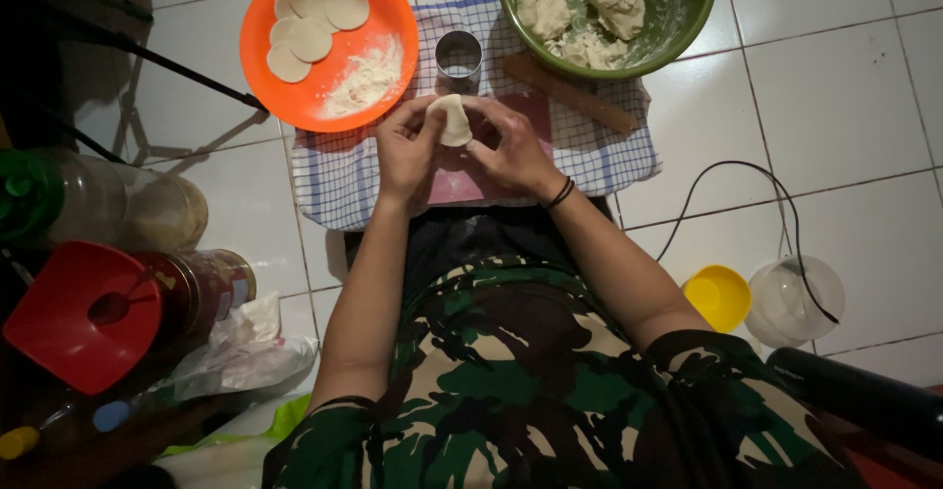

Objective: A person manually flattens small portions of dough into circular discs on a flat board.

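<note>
Both hands meet above the checked cloth [609,150] on the tiled floor. The left hand [408,145] and right hand [511,150] each close a fingertip grip on one folded dough round [454,119], held between them. Just beyond stand a metal ring cutter [459,55], an orange plate [383,18] of cut rounds and a green bowl [688,8] of dough.

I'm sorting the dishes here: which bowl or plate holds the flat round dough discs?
The orange plate at upper left holds the flat dough discs beside loose flour. The green bowl holds rough dough lumps instead.
</note>
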